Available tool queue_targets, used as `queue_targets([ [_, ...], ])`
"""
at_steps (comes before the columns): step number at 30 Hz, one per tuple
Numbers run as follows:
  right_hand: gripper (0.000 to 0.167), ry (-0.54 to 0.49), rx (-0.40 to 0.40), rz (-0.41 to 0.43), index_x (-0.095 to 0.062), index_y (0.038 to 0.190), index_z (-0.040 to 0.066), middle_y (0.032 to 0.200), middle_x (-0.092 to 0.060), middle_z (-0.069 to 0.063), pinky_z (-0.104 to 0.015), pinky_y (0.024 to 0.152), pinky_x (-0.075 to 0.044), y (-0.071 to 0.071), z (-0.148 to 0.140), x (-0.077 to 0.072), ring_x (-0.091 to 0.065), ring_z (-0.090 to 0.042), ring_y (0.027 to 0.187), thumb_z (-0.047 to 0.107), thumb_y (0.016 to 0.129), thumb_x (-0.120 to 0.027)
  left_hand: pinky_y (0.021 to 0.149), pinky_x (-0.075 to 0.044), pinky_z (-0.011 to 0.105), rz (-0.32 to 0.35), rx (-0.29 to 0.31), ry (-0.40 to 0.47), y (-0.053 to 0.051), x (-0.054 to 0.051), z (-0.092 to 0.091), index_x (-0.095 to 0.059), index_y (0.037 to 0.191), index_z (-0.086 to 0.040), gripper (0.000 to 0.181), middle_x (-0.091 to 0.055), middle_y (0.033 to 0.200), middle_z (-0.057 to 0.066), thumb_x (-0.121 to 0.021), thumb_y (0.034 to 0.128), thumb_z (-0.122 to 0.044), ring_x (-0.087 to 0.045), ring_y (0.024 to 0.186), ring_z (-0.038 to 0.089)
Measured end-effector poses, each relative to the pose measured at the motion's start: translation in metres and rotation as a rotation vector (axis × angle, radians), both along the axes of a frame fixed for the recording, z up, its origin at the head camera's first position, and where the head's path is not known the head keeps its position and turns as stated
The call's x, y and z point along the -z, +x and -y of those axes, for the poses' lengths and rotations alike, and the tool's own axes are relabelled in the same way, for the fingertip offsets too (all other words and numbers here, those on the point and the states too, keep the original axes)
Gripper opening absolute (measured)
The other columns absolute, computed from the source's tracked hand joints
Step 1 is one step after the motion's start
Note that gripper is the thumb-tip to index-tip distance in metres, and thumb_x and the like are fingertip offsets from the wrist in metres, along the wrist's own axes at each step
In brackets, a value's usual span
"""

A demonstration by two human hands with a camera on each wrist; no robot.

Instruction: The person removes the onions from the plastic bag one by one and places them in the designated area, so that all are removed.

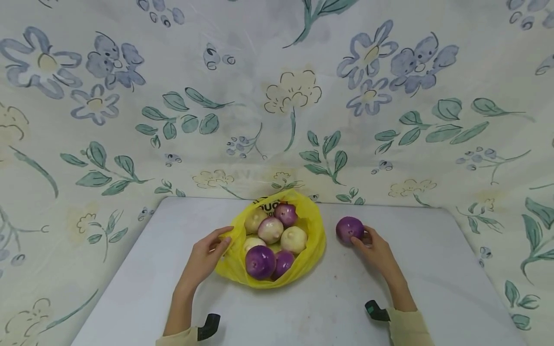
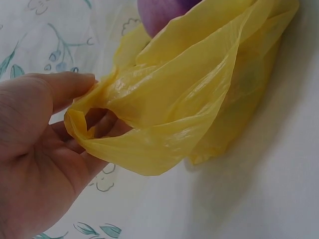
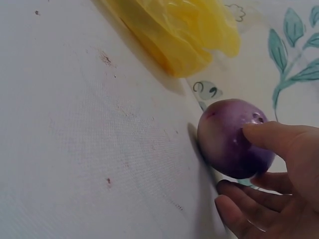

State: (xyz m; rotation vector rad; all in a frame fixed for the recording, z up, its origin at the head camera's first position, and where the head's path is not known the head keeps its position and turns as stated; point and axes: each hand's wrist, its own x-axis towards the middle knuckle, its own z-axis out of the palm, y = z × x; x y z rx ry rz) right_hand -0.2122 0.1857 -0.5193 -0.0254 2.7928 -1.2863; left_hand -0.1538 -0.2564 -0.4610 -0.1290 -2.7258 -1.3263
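A yellow plastic bag (image 1: 318, 240) lies open on the table, holding several round vegetables, some purple, some pale. At its left edge my left hand (image 1: 203, 259) pinches the rim; in the left wrist view the thumb and fingers of the hand (image 2: 47, 129) hold a loop of the bag (image 2: 189, 94). Right of the bag, my right hand (image 1: 381, 257) grips a purple round vegetable (image 1: 348, 229) between thumb and fingers. In the right wrist view this vegetable (image 3: 232, 142) is at or just above the table surface, with the lower fingers of the hand (image 3: 279, 179) spread below it.
The white table (image 1: 433, 269) has small dark specks near its middle. Behind and around it hangs a floral cloth (image 1: 259, 62). A dark device (image 1: 209, 327) is at the left wrist and another (image 1: 375, 311) at the right wrist.
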Motion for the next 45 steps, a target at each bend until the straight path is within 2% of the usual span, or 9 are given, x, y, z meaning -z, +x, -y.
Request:
queue_targets([
  [11,0.071,0.005,0.002,0.002,-0.038,0.145,-0.002,0.132,-0.058,-0.027,-0.053,0.102,-0.047,0.005,-0.004,0.0,-0.059,-0.039,0.119,0.044,0.096,-0.06,0.084,-0.054,0.023,0.017,0.007,0.014,0.003,0.001,-0.002,-0.06,0.133,-0.017,0.035,-0.068,0.12,0.011,-0.055,0.1008,-0.028,-0.065,0.1,0.02],
  [17,0.073,0.026,0.001,-0.004,-0.036,0.146,-0.005,0.133,-0.056,-0.03,-0.054,0.1,-0.048,0.009,-0.01,-0.005,-0.058,-0.042,0.119,0.044,0.097,-0.058,0.079,-0.05,0.014,0.025,0.016,0.029,0.003,0.002,-0.004,-0.059,0.133,-0.016,0.035,-0.067,0.121,0.012,-0.056,0.1005,-0.028,-0.066,0.1,0.022],
  [25,0.076,0.067,0.005,-0.017,-0.031,0.149,-0.004,0.137,-0.051,-0.031,-0.055,0.099,-0.048,0.011,-0.017,-0.012,-0.057,-0.044,0.121,0.045,0.097,-0.057,0.079,-0.051,0.014,0.03,0.012,0.022,0.004,0.005,-0.004,-0.059,0.133,-0.015,0.035,-0.065,0.126,0.013,-0.057,0.1003,-0.027,-0.066,0.1,0.022],
  [31,0.073,0.072,0.021,-0.139,-0.031,0.149,0.0,0.138,-0.042,-0.034,-0.059,0.096,-0.048,0.009,-0.016,-0.022,-0.056,-0.047,0.119,0.041,0.096,-0.061,0.079,-0.051,0.014,0.018,0.022,0.026,0.003,0.003,-0.002,-0.059,0.134,-0.015,0.035,-0.064,0.128,0.012,-0.057,0.0998,-0.025,-0.065,0.098,0.02],
  [35,0.07,0.038,0.002,-0.212,-0.034,0.148,0.003,0.137,-0.041,-0.033,-0.057,0.091,-0.052,0.01,-0.01,-0.032,-0.056,-0.047,0.119,0.036,0.095,-0.064,0.077,-0.052,0.015,0.009,0.025,0.046,0.0,0.002,0.0,-0.059,0.134,-0.015,0.036,-0.064,0.127,0.013,-0.058,0.0995,-0.024,-0.064,0.095,0.02],
  [39,0.069,0.031,-0.029,-0.207,-0.035,0.149,0.007,0.138,-0.042,-0.03,-0.052,0.088,-0.055,0.015,0.0,-0.039,-0.055,-0.045,0.121,0.034,0.094,-0.066,0.075,-0.052,0.015,0.019,0.026,0.059,0.0,0.002,0.0,-0.058,0.135,-0.014,0.037,-0.065,0.126,0.013,-0.059,0.0989,-0.022,-0.064,0.093,0.021],
  [45,0.069,0.056,-0.054,-0.192,-0.035,0.149,0.013,0.142,-0.041,-0.024,-0.05,0.092,-0.054,0.019,0.016,-0.046,-0.053,-0.04,0.125,0.036,0.093,-0.067,0.073,-0.052,0.016,0.016,0.029,0.049,0.001,0.003,0.0,-0.058,0.134,-0.013,0.036,-0.067,0.12,0.012,-0.059,0.0989,-0.022,-0.062,0.088,0.019],
])
